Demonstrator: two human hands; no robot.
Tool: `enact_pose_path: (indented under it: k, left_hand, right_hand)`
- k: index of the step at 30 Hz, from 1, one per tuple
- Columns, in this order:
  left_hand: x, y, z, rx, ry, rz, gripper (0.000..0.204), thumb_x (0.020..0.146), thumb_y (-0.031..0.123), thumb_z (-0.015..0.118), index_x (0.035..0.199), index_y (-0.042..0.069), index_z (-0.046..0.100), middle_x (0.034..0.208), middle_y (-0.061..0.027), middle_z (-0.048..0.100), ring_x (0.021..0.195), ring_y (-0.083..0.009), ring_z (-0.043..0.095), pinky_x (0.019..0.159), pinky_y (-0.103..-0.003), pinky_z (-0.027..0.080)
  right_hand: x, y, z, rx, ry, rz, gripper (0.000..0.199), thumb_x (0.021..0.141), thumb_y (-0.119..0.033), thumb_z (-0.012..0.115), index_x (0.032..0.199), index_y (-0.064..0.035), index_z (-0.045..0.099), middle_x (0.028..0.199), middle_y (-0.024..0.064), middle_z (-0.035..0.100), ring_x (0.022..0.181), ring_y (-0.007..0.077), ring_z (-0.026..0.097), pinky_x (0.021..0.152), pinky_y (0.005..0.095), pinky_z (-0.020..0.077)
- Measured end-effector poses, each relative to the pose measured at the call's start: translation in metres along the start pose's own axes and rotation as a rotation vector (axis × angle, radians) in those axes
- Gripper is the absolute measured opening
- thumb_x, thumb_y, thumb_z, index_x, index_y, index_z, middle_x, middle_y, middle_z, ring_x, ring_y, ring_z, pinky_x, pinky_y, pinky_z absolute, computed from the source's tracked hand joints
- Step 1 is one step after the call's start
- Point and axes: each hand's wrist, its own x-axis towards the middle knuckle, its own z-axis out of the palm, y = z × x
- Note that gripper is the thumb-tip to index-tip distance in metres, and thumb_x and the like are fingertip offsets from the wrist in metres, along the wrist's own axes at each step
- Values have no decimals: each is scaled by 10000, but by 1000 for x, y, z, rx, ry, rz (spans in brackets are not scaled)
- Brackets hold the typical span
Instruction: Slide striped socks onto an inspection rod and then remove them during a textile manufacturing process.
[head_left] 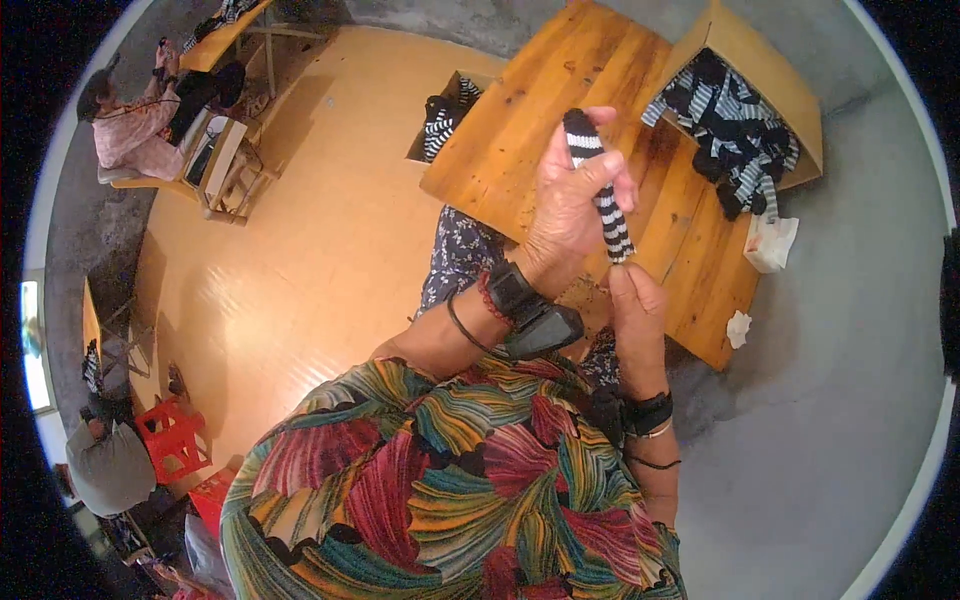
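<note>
Above the wooden table (520,130): left hand (570,200) clenched round a rolled striped sock (600,190), right hand (632,300) pinching its lower end. Could unroll if either grip slackens.

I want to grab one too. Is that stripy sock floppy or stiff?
Probably floppy: the sock looks like soft knit, and the socks in the box lie crumpled in a heap. It only looks straight because the left hand and right hand hold its ends. Likely light, and unlikely to roll.
</note>
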Motion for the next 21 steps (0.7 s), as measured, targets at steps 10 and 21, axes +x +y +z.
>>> enact_pose_path:
  k: [10, 21]
  left_hand:
    - [7, 6, -27, -149, -90, -224, 298, 806, 212, 580, 1049, 67, 487, 845, -108, 577, 792, -284, 579, 773, -430, 470]
    - [14, -2, -21, -341, -51, -133, 94, 769, 137, 579, 845, 113, 530, 697, -44, 481, 695, -228, 495, 673, -390, 413]
  right_hand:
    - [1, 5, -16, -534, 313, -373, 178, 837, -136, 530, 729, 5, 512, 564, 83, 352, 525, 111, 373, 478, 262, 336]
    - [-24, 27, -28, -126, 138, -34, 207, 864, -155, 498, 695, -38, 517, 566, -56, 397, 493, 28, 355, 432, 187, 268]
